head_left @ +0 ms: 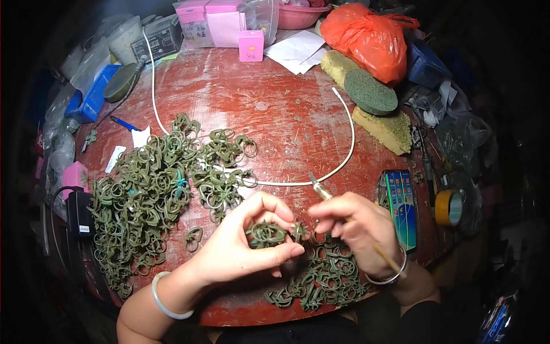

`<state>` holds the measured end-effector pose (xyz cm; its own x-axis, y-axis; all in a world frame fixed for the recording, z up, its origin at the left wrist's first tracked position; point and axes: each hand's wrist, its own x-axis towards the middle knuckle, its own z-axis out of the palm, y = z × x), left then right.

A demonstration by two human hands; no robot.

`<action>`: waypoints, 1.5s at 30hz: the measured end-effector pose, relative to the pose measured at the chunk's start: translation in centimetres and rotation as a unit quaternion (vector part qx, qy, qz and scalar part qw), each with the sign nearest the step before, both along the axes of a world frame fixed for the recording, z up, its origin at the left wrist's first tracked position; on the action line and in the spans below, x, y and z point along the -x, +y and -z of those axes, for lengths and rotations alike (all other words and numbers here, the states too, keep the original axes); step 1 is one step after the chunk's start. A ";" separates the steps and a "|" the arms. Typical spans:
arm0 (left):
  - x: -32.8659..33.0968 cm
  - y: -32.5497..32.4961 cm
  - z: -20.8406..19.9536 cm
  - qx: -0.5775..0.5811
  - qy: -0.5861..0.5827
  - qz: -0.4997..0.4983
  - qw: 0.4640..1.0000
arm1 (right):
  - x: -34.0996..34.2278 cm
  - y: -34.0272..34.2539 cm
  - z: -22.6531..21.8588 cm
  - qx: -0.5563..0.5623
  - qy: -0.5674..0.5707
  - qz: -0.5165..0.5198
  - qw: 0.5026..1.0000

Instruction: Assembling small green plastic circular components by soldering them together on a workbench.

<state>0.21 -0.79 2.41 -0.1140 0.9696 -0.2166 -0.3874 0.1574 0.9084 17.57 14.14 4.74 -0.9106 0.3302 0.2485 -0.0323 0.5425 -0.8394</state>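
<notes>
My left hand (238, 246) is curled round a few small dark green rings (267, 234). Near its fingertips is another little green piece, a star-like ring (299, 231); exactly how it is held cannot be made out. Close by on the right, my right hand (364, 226) grips a slim knife-like tool (322, 191). Its metal tip points up and away, and the handle runs back across the palm. Under and between my hands lies a smaller heap of green rings (329, 281). One loose ring (193, 238) rests left of my left hand.
A large heap of green rings (143, 200) covers the table's left side. A white cable (286, 184) curves across the red table (229, 97). At right are a phone (402, 206), yellow tape roll (448, 208) and green sponge-like pad (370, 92). Pink boxes (251, 46) and a red bag (366, 40) stand behind.
</notes>
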 end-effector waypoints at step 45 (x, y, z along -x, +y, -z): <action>0.3 -0.1 -0.6 0.059 -0.018 -0.020 0.998 | 0.0 0.2 0.1 -0.037 0.108 0.027 0.993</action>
